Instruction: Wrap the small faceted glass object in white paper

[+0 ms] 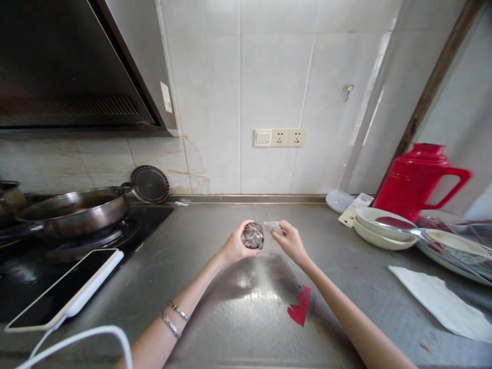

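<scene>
Around a small round dark-grey object with shiny, glassy highlights (253, 236) curve the fingers and thumb of my left hand (237, 243). What kind of object it is I cannot make out. My right hand (289, 241), just to its right, pinches a small thin whitish, see-through piece (272, 226) between thumb and fingers. That piece sits close to the round object; whether they touch I cannot tell. Both hands are above the metal countertop (215, 328). Nearer to me, a torn red scrap (300, 307) lies on the counter.
At left, a phone (65, 292) with a white cable (96, 332) rests by the stove, where a metal pan (77, 212) stands. To the right are a red thermos jug (415, 179), stacked bowls (384, 233), a plate (457, 251) and a white paper sheet (438, 302).
</scene>
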Demonstrator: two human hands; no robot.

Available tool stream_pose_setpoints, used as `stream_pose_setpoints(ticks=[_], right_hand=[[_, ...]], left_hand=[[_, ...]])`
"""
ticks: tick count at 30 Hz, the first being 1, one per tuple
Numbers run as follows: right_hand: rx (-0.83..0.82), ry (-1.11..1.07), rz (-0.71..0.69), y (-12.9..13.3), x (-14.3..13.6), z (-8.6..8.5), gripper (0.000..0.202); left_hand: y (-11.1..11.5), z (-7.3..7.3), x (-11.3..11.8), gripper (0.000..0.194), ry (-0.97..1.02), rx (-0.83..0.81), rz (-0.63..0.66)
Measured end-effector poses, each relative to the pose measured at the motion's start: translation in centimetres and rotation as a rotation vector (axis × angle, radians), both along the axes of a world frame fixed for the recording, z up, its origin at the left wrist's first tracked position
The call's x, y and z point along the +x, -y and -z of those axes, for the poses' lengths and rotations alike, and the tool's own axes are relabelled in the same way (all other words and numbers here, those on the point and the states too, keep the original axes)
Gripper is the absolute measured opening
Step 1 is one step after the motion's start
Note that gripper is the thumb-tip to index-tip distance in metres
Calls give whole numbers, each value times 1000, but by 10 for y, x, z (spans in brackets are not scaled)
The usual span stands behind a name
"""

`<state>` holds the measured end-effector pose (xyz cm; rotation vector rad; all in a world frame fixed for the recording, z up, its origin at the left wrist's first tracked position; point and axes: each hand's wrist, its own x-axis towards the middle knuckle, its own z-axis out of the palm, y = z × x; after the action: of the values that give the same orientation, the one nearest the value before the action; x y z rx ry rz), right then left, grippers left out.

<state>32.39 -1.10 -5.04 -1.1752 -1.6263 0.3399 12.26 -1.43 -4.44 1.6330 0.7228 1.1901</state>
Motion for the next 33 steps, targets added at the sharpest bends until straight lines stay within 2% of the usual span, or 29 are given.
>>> stream_pose_setpoints(ticks=[3,8,15,19,22,27,30,33], right_hand=[[60,-34,-5,2,1,-1,23],[144,-59,-131,11,-9,-3,29],[335,242,-319,27,-24,3,43],[441,410,-385,33,-28,0,54],[412,432,-381,35,-29,-5,54],[363,384,-329,34,-28,-9,45],[415,353,-272,32,-27,-5,45],[521,369,-280,31,-28,-1,48]], left_hand=[[0,3,-3,82,-26,0,-16],[4,9,-10,80,-104,52,-46],[1,15,-13,86,-181,116,-64],[-1,20,-13,79,-191,168,-67],[2,19,-11,75,-206,212,-53],[8,15,-9,78,-242,195,-52],[8,15,-10,78,-233,200,-74],[6,17,-10,76,-241,218,-113]])
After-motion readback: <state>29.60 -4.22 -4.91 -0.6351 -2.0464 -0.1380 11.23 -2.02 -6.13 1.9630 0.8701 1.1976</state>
